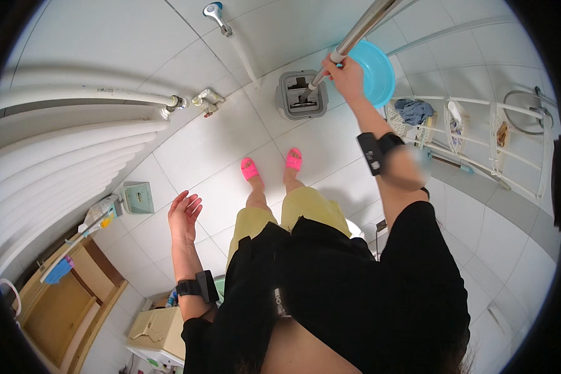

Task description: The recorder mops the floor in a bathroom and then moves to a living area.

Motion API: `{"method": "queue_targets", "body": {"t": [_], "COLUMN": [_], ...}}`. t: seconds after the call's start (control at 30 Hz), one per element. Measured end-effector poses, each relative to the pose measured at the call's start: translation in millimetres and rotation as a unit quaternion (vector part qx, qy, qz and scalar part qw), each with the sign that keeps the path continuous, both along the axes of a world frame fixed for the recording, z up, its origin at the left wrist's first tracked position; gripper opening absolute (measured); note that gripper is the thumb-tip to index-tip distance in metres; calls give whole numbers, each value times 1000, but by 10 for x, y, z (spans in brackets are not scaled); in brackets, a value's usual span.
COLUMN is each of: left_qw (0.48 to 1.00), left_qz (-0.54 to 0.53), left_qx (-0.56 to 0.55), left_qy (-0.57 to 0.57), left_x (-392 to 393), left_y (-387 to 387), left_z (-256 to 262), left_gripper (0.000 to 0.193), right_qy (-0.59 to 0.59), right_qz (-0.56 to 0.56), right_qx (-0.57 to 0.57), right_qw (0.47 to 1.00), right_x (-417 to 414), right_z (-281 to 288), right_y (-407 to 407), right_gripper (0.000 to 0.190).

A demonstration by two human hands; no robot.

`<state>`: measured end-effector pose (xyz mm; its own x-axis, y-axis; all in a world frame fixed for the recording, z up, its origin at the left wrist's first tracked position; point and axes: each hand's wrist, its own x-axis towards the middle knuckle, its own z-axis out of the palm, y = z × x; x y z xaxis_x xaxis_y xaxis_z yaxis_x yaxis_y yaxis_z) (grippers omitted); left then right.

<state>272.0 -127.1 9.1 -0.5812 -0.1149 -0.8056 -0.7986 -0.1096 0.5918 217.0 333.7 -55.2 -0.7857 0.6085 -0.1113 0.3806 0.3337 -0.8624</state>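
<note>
My right hand [348,78] is closed around the metal pole of a mop [367,23], just below a white collar. The pole slants down to a grey mop bucket [304,114] on the tiled floor, and its lower end stands in the bucket's opening. Beside the bucket, partly behind my right hand, lies a light blue plastic basin [381,75]. My left hand [184,215] hangs over the floor at the left, palm up, fingers loosely curled and apart, with nothing in it.
A white radiator [75,154] lines the left wall, with a green dustpan [139,198] below it. A hand shower [217,16] hangs at the top. At the right is a white rack [477,133] with a grey cloth [413,112]. My feet wear pink slippers [251,169].
</note>
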Motion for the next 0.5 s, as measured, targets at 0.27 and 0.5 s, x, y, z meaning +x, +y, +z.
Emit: {"method": "queue_targets", "body": {"t": [0.27,0.5], "left_qw": [998,998], "left_qz": [55,28], "left_qx": [0,41], "left_qy": [-6,25], "left_x": [191,19], "left_y": [32,344], "left_z": [-3,81], "left_gripper": [31,28], "right_qy": [300,122], "right_qz": [-31,-8], "right_qx": [80,-7], "right_qw": [950,993], "right_x": [-280,133], "right_z": [1162,-61], "right_y": [170,5], "right_gripper": [23,26]}}
